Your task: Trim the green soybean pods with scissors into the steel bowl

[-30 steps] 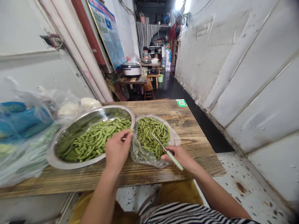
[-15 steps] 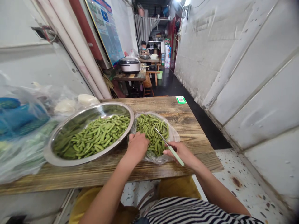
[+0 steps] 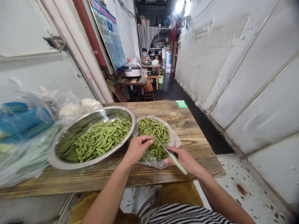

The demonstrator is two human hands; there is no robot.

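Observation:
My right hand [image 3: 184, 161] is closed around pale-green-handled scissors [image 3: 177, 163], whose metal blades point forward and left over a heap of edamame pods [image 3: 161, 130]. These pods lie in a clear plastic bag [image 3: 175, 139] spread on the wooden table. Over the left side of the heap, my left hand [image 3: 137, 147] pinches thumb and forefinger together right at the blade tips. What sits between those fingers is too small or hidden to tell. To the left, a large oval steel basin [image 3: 52, 155] holds many more green pods [image 3: 105, 135].
Plastic bags [image 3: 25, 149] with a blue item inside crowd the table's left end. A green QR code card [image 3: 181, 104] lies at the far right corner of the wooden table [image 3: 193, 137]. Farther back, a cooker [image 3: 132, 71] stands on another table; a white wall [image 3: 215, 59] runs along the right.
My left hand has risen out of the pods and moved slightly right, fingers now pinched at the blade tips. The scissors have stayed over the heap. The camera view has shifted slightly.

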